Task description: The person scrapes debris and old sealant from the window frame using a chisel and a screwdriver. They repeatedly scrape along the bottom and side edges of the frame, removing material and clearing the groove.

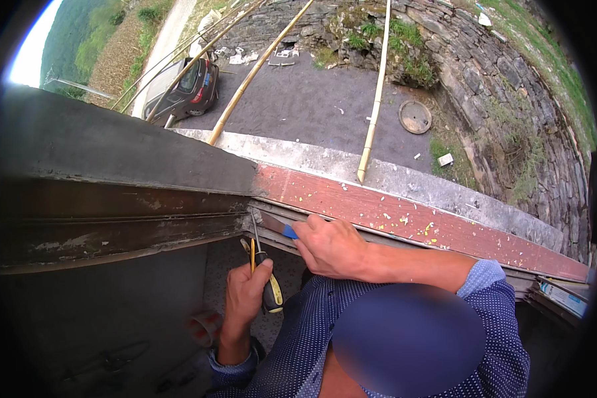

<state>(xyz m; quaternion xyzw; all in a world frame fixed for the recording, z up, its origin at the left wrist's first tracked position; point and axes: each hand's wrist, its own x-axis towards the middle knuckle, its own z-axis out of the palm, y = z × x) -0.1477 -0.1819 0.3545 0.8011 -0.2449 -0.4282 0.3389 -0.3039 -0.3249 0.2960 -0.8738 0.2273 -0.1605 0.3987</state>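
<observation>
While left hand (247, 290) clasps a screwdriver (272, 292), right hand (338, 249) pinches a blue-ended blade (289, 231) beside it. Scraping seems underway; next needs steadiness.

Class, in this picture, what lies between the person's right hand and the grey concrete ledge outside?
In the head view, a reddish-brown sill lies between the right hand and the grey ledge, with pale and yellow chips scattered on it.

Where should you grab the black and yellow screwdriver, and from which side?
I'd grip the screwdriver by its fat handle, coming from the left, as the left hand does. The thin shaft points toward the picture's top, while the handle hangs toward the bottom and looks thick enough to wrap around.
</observation>
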